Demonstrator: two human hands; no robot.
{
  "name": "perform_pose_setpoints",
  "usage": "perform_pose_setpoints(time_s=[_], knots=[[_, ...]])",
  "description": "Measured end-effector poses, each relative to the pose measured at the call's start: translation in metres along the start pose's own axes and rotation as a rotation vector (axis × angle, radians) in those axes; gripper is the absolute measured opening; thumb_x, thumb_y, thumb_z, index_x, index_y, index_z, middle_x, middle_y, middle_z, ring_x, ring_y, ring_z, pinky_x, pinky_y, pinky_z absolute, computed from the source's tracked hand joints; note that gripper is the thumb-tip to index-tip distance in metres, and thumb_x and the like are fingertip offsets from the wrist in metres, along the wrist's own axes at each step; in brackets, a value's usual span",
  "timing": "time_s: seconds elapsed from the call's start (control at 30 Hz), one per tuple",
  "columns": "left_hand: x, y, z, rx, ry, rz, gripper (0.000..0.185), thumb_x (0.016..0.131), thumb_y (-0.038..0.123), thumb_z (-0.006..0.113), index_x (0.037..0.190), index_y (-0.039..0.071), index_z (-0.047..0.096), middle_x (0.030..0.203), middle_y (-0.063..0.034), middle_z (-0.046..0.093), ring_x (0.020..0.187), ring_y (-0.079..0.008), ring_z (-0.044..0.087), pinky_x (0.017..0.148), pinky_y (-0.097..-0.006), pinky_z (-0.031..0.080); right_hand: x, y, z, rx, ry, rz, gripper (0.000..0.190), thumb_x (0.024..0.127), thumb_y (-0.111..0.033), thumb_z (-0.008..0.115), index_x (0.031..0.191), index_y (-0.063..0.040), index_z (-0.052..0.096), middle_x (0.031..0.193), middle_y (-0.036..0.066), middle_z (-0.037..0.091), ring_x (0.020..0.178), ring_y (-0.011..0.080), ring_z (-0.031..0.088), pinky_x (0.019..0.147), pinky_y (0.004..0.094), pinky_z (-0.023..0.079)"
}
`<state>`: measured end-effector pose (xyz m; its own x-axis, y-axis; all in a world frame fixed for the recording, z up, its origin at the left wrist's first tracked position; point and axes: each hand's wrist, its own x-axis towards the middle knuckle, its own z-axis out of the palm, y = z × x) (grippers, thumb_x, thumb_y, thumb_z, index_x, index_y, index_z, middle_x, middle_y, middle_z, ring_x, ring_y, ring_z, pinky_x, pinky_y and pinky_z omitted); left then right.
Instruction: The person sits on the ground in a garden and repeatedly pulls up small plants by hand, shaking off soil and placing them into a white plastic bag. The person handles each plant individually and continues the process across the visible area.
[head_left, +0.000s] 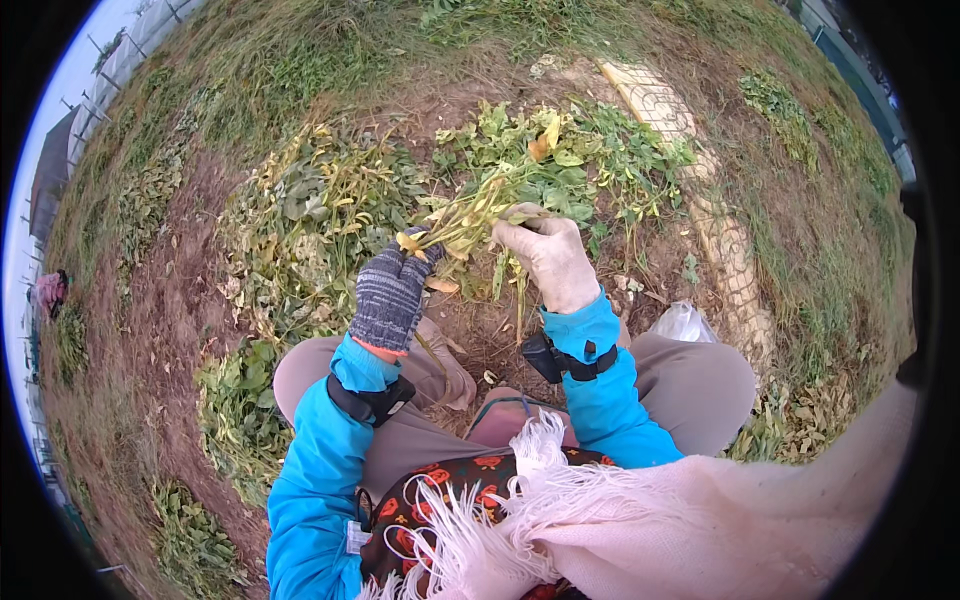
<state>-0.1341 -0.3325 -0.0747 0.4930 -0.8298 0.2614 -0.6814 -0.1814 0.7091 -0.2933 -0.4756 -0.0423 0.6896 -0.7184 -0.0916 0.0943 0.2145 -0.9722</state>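
My left hand (394, 292), in a grey knit glove, grips the cut ends of a bunch of plant stems (480, 206) with yellowing pods. At the leafy side of this bunch my right hand (555, 259), in a pale dirty glove, has its fingers closed on pods or leaves; its fingertips are partly hidden. The bunch is raised above the soil, before my crossed legs. Just beyond it lies a heap of greener leafy plants (570, 161). To the left is a larger heap of yellowing bean-like plants (315, 202).
A clear plastic bag (684, 322) lies beside my right knee. Along the right runs a pale strip with a curled pattern (724, 255). More uprooted plants (244, 412) lie by my left knee. A fringed pink shawl (622, 525) hangs over my lap.
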Motion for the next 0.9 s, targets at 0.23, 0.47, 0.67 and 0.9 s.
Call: perform_pose_setpoints(time_s=[0.23,0.47,0.67,0.9], knots=[[-0.005,-0.012,0.006,-0.052,-0.107,0.06,0.022,0.087,0.017,0.066,0.102,0.002,0.066,0.072,-0.012,0.06,0.058,-0.0226,0.058,0.05,-0.0347,0.045,0.005,0.015,0.022,0.265,0.21,0.035,0.018,0.091,-0.019,0.059,0.091,-0.001,0.06,0.069,-0.002,0.048,0.054,0.006,0.038,0.05,0.0228,0.027],[0.0,0.036,0.0,-0.492,-0.23,-0.555,0.029,0.089,0.031,0.067,0.091,0.002,0.066,0.057,-0.002,0.051,0.041,-0.0105,0.047,0.038,-0.0262,0.036,0.006,0.02,0.008,0.615,0.016,0.027,0.018,0.095,-0.021,0.06,0.087,-0.004,0.057,0.067,-0.002,0.046,0.054,0.0067,0.036,0.048,0.0246,0.026],[-0.005,0.027,0.009,0.045,-0.282,-0.036,0.026,0.092,0.025,0.061,0.1,0.001,0.065,0.08,-0.0153,0.061,0.063,-0.0254,0.06,0.054,-0.0361,0.046,0.008,0.027,0.011,0.316,0.37,-0.118,0.018,0.095,-0.024,0.061,0.089,-0.007,0.058,0.068,-0.005,0.047,0.052,0.0057,0.036,0.047,0.022,0.028],[-0.005,0.018,-0.003,-0.416,-0.247,-0.46,0.028,0.081,0.015,0.069,0.106,0.004,0.064,0.072,-0.0105,0.062,0.051,-0.0211,0.056,0.044,-0.0322,0.041,0.035,0.029,-0.131,0.677,0.617,-0.341,0.02,0.1,-0.024,0.05,0.088,-0.009,0.055,0.068,-0.003,0.046,0.049,0.0055,0.03,0.042,0.0227,0.024]])
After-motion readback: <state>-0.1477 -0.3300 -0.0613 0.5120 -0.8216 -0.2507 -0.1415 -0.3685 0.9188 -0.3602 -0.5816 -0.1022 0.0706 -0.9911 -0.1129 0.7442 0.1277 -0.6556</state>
